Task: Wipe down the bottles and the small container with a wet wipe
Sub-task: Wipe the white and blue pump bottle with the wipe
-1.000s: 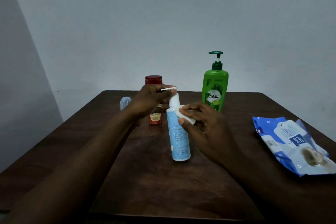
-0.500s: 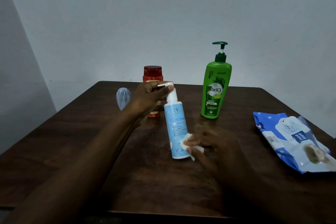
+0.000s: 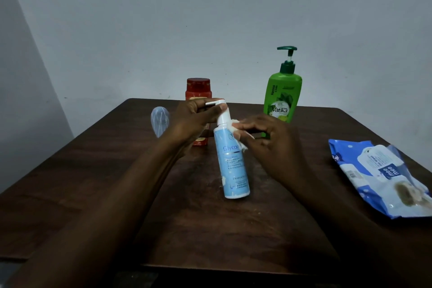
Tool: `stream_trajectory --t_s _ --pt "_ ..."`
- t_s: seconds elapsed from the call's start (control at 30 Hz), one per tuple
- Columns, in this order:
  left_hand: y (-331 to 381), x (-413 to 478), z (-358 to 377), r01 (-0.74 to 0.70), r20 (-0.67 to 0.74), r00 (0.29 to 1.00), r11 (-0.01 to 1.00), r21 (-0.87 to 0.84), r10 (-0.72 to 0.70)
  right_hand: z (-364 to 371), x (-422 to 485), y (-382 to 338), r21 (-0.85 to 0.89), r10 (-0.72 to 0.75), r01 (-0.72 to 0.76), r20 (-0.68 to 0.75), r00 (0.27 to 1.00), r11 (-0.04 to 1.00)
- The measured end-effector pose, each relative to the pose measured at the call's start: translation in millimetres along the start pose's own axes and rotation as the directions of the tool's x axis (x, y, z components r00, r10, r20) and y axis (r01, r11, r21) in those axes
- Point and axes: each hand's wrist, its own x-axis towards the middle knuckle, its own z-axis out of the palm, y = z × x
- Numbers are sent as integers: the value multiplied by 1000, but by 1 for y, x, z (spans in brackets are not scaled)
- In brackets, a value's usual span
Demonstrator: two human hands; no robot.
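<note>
A light blue pump bottle stands tilted on the dark wooden table, its base on the wood. My left hand grips its white pump head. My right hand presses a white wet wipe against the bottle's upper right shoulder. Behind my left hand stands a red container with a red lid, partly hidden. A green pump bottle stands upright at the back right. A small clear container sits at the back left.
A blue and white pack of wet wipes lies flat near the table's right edge. A grey wall rises right behind the table's far edge.
My right hand has slid the wipe up the blue bottle from its lower part to its shoulder. My left hand keeps its hold on the pump head.
</note>
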Motion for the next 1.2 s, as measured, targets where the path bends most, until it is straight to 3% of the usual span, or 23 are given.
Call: stream_trajectory --t_s 0.3,0.47,0.77,1.1,1.2 --pt "-1 -1 9 -28 -25 999 1000 1 28 -15 -73 7 -202 -116 144 142 983 969" --pt "0 0 13 -40 -28 999 999 11 40 -20 -73 6 -226 -115 160 199 973 961" --pt "-1 5 25 -54 -48 997 997 54 57 -10 -2 -4 -228 -168 163 -4 986 960" --pt "-4 9 39 -80 -61 995 996 48 82 -23 -87 15 -352 -240 314 240 941 882" --pt "-3 10 43 -83 -75 993 995 53 86 -25 -80 11 -305 -203 271 235 950 913"
